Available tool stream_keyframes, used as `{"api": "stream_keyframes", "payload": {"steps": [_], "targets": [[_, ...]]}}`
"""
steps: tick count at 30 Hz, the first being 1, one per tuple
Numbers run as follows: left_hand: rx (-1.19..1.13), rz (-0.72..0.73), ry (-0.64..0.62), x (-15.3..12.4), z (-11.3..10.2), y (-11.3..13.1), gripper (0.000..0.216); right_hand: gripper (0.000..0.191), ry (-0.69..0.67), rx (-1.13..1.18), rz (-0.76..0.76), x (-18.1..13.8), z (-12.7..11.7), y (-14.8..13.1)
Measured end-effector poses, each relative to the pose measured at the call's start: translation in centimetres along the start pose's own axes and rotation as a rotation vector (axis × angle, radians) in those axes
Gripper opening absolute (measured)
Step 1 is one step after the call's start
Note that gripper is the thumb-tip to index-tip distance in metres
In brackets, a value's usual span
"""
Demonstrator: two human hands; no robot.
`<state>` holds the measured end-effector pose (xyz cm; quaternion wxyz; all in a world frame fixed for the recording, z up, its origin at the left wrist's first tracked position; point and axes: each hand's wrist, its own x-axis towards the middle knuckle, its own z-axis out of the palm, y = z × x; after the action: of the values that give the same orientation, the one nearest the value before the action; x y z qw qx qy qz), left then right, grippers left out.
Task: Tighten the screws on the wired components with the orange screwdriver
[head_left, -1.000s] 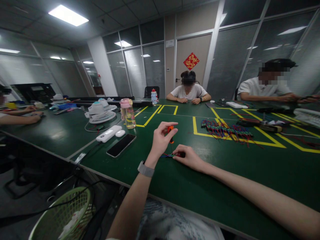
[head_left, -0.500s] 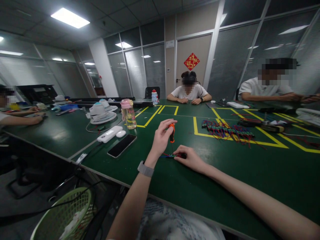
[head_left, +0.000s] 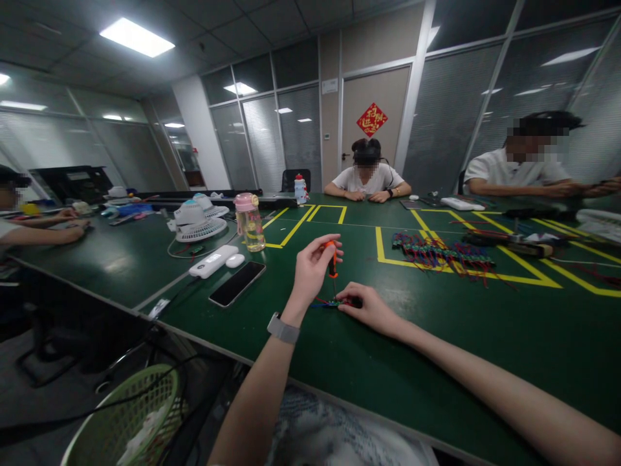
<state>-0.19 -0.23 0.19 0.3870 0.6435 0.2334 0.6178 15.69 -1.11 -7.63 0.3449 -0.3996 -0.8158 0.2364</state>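
The left hand (head_left: 312,266) pinches a slim-shafted, orange-and-black-handled screwdriver (head_left: 332,264), long axis near vertical, tip down. Below this hand lies a small, narrow, wired circuit board (head_left: 332,303); the right hand (head_left: 367,305) pinches its right end.

The screwdriver (head_left: 332,264), its handle orange and black, stood nearly upright, its thin shaft running down to the small green circuit board (head_left: 333,303). I could see that board lying flat on the green tabletop (head_left: 412,349), red and blue wires (head_left: 318,304) trailing off its left end; its right end was partly hidden from me.
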Motion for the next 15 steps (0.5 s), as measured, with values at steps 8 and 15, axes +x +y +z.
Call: {"api": "stream_keyframes", "payload": {"steps": [8,15], "targets": [[0.031,0.026,-0.082,-0.16,0.29,0.13,0.033,0.014,-0.004,-0.020,-0.002,-0.04,-0.05,0.06],[0.282,0.137,0.075,-0.36,0.32,0.07,0.020,0.014,0.000,-0.037,-0.015,-0.12,-0.17,-0.21]]}}
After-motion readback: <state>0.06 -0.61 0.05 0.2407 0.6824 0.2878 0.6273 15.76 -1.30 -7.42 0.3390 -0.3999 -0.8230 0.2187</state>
